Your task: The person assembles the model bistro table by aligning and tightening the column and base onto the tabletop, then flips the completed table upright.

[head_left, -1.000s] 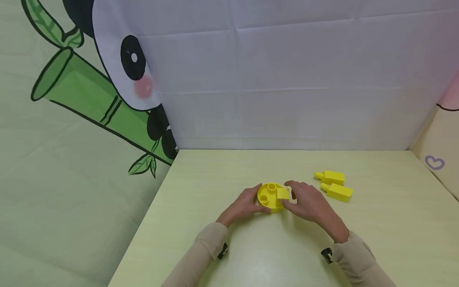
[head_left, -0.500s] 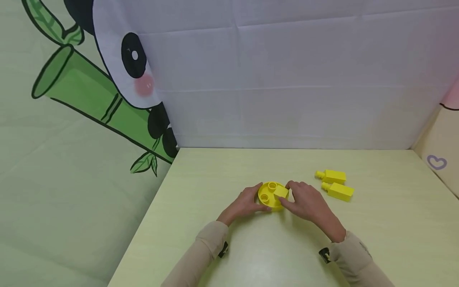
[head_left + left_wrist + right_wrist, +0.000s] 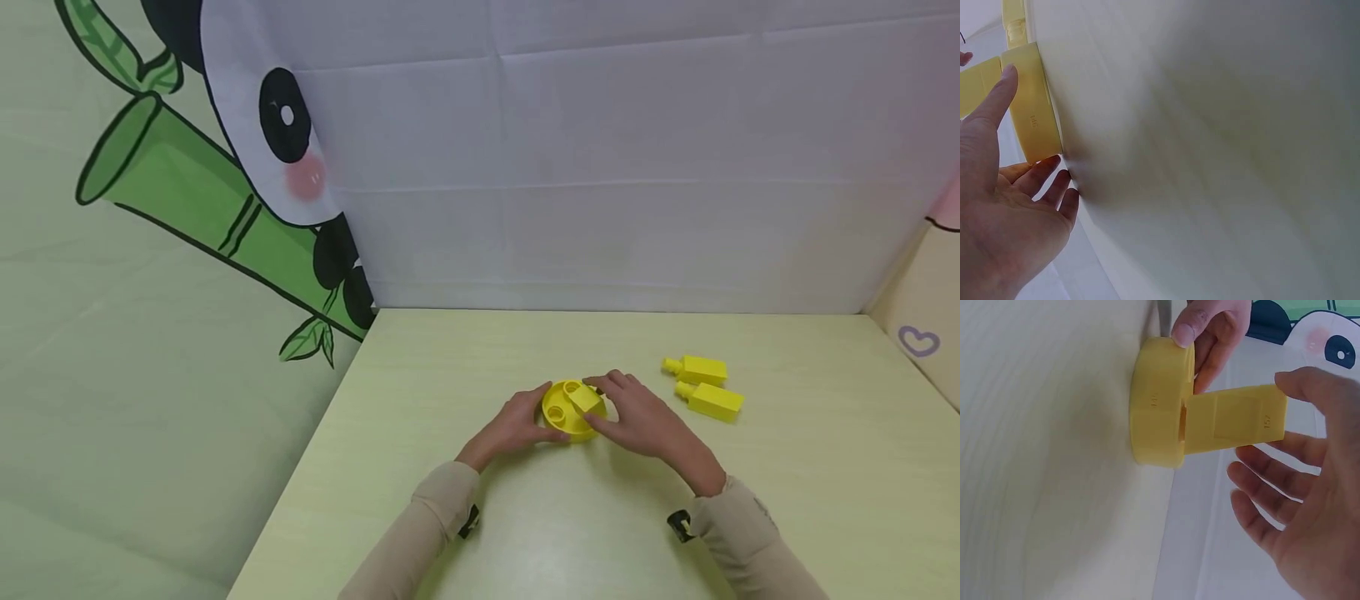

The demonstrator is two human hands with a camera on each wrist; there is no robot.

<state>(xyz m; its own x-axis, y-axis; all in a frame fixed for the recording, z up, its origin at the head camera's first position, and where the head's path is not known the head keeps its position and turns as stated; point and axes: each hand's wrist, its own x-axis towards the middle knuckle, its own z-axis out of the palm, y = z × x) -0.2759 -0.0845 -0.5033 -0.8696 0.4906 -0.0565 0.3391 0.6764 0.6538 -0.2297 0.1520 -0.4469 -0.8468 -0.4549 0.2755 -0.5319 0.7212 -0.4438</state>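
In the head view my left hand [image 3: 513, 429] grips a round yellow base [image 3: 573, 433] from the left, thumb at the front and fingers behind. The base has a raised rim and round sockets [image 3: 556, 414]. My right hand [image 3: 645, 417] pinches a yellow rectangular block [image 3: 587, 400] that stands up from the base. The right wrist view shows this tapered block [image 3: 1235, 419] endwise against the base [image 3: 1157, 403], with thumb and fingers about its outer end. Where it meets the base is partly hidden. The left thumb presses the base's side wall [image 3: 1032, 106] in the left wrist view.
Two more yellow blocks, a rear one [image 3: 701, 369] and a front one [image 3: 715, 402], lie on the pale table [image 3: 810, 483] behind my right hand. Each has a round peg pointing left. A white cloth [image 3: 600, 183] hangs behind the table.
The yellow block has turned on the base and its top has shifted slightly left. My right fingers have turned with it. The left hand keeps its grip on the base.
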